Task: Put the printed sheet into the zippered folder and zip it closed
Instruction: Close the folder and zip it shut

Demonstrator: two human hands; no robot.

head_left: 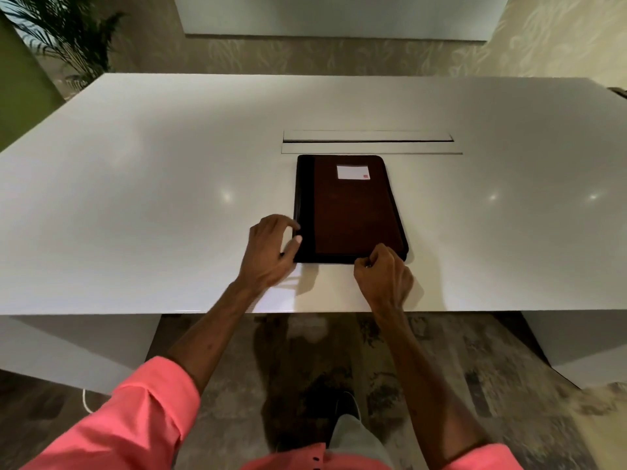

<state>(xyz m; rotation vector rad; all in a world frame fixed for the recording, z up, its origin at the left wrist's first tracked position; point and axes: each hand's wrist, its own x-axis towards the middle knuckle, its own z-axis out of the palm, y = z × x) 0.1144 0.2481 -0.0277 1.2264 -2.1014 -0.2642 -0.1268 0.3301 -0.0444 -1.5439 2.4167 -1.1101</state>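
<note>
Brown leather zippered folder (353, 212) closed flat; left hand (269, 251) fingers spread on near-left corner — right hand (383, 273) pinched at near edge; white label (353, 172) unreadable.

Dim, warm room light — small ceiling-lamp glints dot the glossy white tabletop (135, 171), soft shadows pool under both hands, and wide-angle bowing bends the frame's edges.

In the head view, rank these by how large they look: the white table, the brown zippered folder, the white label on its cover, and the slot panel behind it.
1. white table
2. zippered folder
3. slot panel, long but narrow
4. white label

The panel lies farther from the camera, so its rank is less sure.
</note>
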